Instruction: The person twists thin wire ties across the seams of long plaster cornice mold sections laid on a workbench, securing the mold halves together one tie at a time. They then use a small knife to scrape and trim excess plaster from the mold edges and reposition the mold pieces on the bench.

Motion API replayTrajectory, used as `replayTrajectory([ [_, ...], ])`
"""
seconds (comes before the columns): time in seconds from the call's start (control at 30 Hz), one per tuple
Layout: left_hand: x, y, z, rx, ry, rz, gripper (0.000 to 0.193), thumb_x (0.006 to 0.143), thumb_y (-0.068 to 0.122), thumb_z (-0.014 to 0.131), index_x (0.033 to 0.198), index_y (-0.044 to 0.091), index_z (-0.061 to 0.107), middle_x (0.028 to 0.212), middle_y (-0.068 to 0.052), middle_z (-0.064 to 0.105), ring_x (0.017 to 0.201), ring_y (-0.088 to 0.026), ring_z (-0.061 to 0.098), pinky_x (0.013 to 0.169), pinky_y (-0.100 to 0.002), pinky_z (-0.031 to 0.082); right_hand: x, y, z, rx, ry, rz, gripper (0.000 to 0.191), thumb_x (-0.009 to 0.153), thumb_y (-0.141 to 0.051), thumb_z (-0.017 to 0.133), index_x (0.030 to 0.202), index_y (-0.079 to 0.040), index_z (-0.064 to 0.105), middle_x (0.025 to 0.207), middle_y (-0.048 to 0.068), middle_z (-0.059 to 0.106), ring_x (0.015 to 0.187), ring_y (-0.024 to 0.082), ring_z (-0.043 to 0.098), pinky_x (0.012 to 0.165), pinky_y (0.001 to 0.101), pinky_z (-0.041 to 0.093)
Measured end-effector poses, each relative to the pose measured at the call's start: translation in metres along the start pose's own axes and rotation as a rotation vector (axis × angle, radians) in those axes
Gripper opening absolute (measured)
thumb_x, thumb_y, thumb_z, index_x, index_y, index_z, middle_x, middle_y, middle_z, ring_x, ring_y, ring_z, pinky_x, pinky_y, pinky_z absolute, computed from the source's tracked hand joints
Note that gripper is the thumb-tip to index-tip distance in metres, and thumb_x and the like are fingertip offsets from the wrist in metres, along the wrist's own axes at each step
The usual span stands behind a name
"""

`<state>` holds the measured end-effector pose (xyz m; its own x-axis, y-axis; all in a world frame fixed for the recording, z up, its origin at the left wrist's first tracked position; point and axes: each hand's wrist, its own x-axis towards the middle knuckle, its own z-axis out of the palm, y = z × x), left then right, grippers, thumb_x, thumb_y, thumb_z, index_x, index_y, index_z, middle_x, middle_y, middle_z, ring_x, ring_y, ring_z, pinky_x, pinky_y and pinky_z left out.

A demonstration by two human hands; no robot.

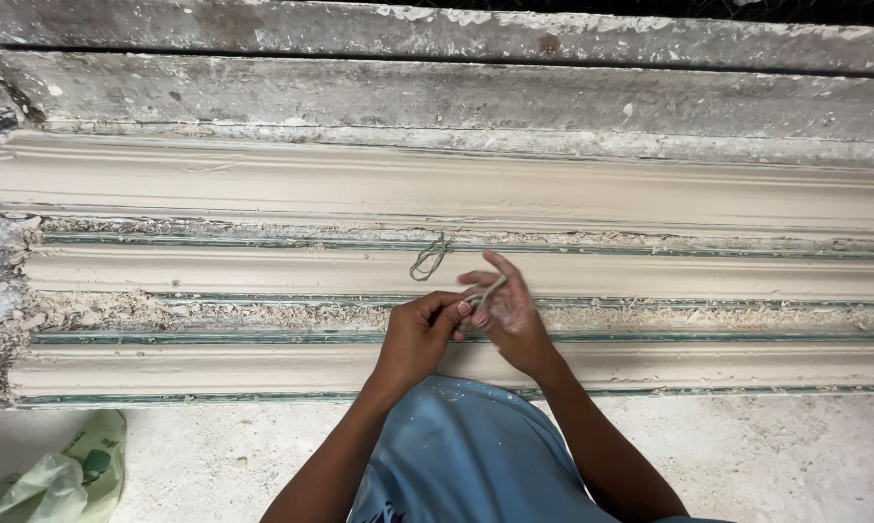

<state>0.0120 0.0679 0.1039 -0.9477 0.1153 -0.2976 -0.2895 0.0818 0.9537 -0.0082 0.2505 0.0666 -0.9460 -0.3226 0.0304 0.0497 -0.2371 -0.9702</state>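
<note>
One package only — a crumpled green plastic bag [64, 475] on the floor, lower left corner.
</note>
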Motion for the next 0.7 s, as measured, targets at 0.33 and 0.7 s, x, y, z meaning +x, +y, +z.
replayTrajectory([
  [0.33, -0.002, -0.014, 0.007, -0.394, -0.066, 0.098, 0.021, 0.105, 0.022, 0.060, 0.093, 0.005, 0.065, 0.077, 0.004, 0.058, 0.070, -0.004, 0.048, 0.064, -0.021, 0.042, 0.004, -0.008, -0.027, -0.033, -0.194, 0.252, 0.029, 0.107, -0.027, 0.063, 0.088, -0.006, 0.056, 0.104, 0.004, 0.066, 0.102, 0.012, 0.063, 0.097, 0.0325, 0.053],
  [0.7, -0.006, -0.013, -0.002, -0.908, -0.431, 0.060, 0.034, 0.108, 0.024, 0.061, 0.078, 0.011, 0.051, 0.079, 0.003, 0.047, 0.078, -0.010, 0.045, 0.071, -0.027, 0.039, -0.011, 0.005, -0.014, 0.737, -0.254, 0.061, 0.029, 0.101, -0.024, 0.072, 0.085, -0.011, 0.051, 0.083, -0.001, 0.046, 0.080, 0.013, 0.045, 0.075, 0.0285, 0.042],
])
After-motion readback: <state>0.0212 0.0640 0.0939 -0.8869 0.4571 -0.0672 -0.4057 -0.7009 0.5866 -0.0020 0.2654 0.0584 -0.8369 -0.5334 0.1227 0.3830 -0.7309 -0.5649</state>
